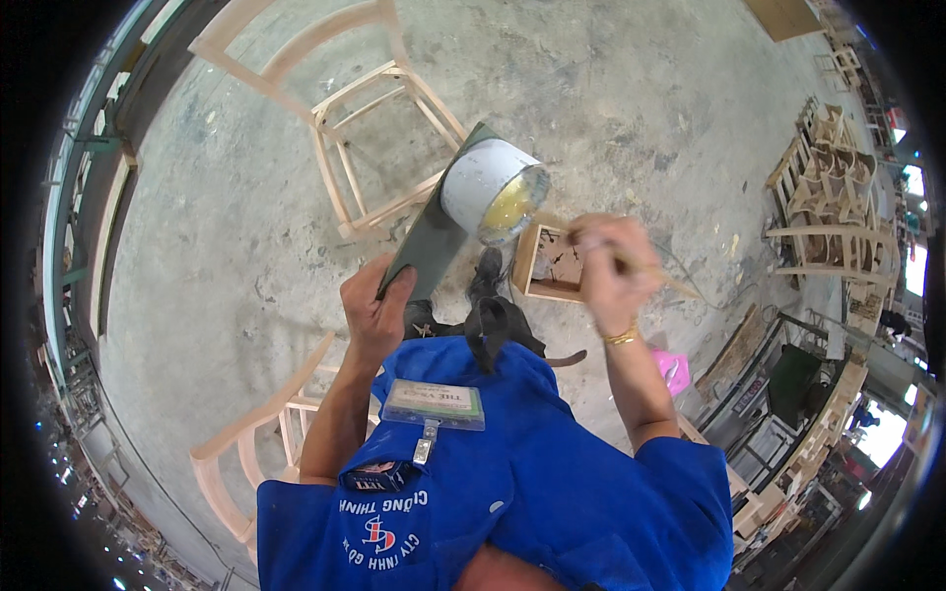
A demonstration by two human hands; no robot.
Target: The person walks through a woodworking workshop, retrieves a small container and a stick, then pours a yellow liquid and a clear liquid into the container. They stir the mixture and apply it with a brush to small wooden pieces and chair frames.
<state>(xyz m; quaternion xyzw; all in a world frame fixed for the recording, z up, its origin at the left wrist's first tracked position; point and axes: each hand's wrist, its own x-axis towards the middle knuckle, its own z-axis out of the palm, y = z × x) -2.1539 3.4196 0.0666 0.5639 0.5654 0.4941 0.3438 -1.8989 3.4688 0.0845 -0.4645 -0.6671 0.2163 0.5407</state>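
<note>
My left hand (376,307) grips the near end of a dark grey-green board (431,251), thumb on its face. On the board, tilted toward the right, is a white tin (478,184) with yellowish paste or glue (514,205) at its mouth. My right hand (621,271) is closed around a thin, light-brown stick (678,284), just right of the tin and apart from it. Motion blurs this hand, and the stick's far end is hard to make out. Below it, a small wooden box (557,286) holds dark bits like screws, partly covered by the hand.
An unfinished wooden chair (340,118) stands on the concrete floor ahead, and another chair frame (261,438) is close by my left arm. Curved wooden parts (833,187) are stacked at the right. A pink bag (671,371) lies beside my right forearm.
</note>
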